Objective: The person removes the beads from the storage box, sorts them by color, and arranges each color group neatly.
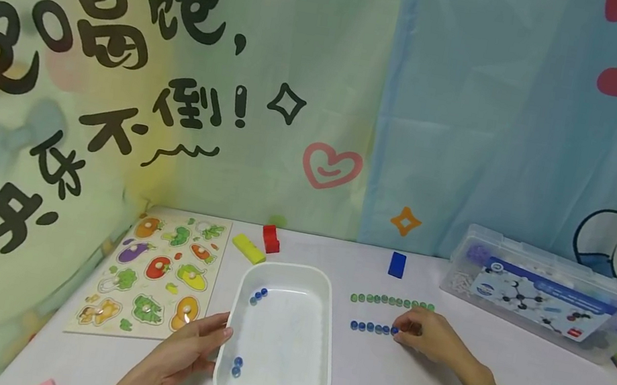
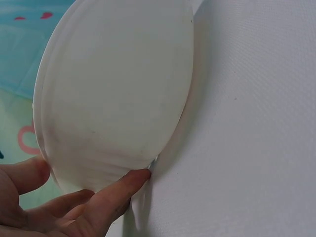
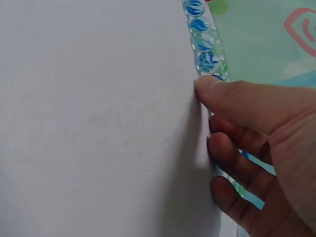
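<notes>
My left hand (image 1: pixel 190 348) grips the left side of a white plastic tray (image 1: pixel 283 345). In the left wrist view its thumb is at the rim and the fingers lie against the tray's outer wall (image 2: pixel 118 98). Several blue marbles sit inside the tray, a group (image 1: pixel 258 296) near the far left corner and a pair (image 1: pixel 237 366) near the front left. My right hand (image 1: pixel 434 336) pinches a blue marble (image 1: pixel 394 331) at the right end of a row of blue marbles (image 1: pixel 369 327). In the right wrist view, the thumb mostly hides that marble. Behind runs a row of green marbles (image 1: pixel 391 301).
A vegetable puzzle board (image 1: pixel 169 295) lies left of the tray. Yellow (image 1: pixel 249 248), red (image 1: pixel 271 239) and blue (image 1: pixel 397 265) blocks lie toward the back. A clear lidded box (image 1: pixel 542 296) stands at the back right, before a printed curtain (image 1: pixel 469 110).
</notes>
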Available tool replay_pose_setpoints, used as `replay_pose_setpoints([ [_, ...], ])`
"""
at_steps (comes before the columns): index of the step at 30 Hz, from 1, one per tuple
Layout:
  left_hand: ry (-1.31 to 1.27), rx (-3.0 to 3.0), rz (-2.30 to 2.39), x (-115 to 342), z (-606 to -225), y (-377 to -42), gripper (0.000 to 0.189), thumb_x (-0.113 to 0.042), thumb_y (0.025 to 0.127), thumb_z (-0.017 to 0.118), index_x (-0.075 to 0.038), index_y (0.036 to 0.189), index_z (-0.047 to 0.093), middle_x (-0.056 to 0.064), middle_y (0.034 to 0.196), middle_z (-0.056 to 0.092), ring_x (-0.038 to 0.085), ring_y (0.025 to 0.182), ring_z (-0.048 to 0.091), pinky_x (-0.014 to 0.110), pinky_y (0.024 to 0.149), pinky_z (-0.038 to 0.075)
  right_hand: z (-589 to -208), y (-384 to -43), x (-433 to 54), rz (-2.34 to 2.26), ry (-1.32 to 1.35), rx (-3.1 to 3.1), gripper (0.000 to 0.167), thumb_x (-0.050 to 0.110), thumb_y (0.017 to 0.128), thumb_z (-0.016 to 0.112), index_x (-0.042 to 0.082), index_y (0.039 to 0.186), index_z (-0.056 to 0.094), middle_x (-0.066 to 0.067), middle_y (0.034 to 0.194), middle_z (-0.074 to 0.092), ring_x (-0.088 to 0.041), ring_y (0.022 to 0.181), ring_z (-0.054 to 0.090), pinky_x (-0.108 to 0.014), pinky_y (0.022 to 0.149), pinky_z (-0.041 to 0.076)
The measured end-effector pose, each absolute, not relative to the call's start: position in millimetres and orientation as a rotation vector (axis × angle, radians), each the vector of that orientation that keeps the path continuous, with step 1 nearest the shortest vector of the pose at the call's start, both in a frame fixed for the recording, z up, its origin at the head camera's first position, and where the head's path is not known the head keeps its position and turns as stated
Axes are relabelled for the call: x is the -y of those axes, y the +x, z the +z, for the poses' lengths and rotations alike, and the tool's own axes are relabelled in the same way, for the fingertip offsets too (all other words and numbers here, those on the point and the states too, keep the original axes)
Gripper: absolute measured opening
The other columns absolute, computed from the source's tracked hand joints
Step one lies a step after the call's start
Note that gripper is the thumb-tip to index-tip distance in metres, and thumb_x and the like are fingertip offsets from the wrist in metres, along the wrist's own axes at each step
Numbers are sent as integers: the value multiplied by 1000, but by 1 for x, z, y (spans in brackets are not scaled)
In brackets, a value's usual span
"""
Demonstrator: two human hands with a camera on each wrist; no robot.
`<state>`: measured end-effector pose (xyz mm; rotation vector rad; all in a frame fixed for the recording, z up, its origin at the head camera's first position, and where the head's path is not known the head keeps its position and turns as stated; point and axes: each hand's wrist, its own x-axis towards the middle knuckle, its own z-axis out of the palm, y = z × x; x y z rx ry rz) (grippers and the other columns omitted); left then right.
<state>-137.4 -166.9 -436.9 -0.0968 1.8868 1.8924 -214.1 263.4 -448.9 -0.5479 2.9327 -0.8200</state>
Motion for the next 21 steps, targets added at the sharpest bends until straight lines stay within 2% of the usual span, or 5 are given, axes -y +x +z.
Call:
replay_pose_setpoints([
  [4, -105, -1892, 1887, 167, -437, -137, 71, -34, 96, 60, 1, 150, 28, 21, 145, 46, 13, 95, 63, 26, 72, 55, -445, -215, -266, -800, -540, -2914, 22, 20, 83, 76, 11, 102, 70, 6, 88, 62, -7, 79, 52, -23, 68, 47],
  [11, -123, -1900, 1878, 167, -438, -138, 72, -34, 96, 60, 0, 150, 29, 21, 146, 45, 13, 95, 63, 27, 72, 55, -425, -218, -267, -801, -544, -2938, 20, 19, 88, 69, 10, 105, 71, 6, 86, 64, -9, 80, 54, -22, 66, 46],
  [21, -122, -1898, 1881, 166, -436, -137, 70, -33, 97, 58, 0, 151, 28, 23, 148, 42, 14, 96, 63, 28, 73, 56, -387, -225, -230, -864, -791, -2924, 21, 19, 89, 69, 7, 106, 71, 5, 86, 67, -7, 77, 56, -19, 64, 49],
])
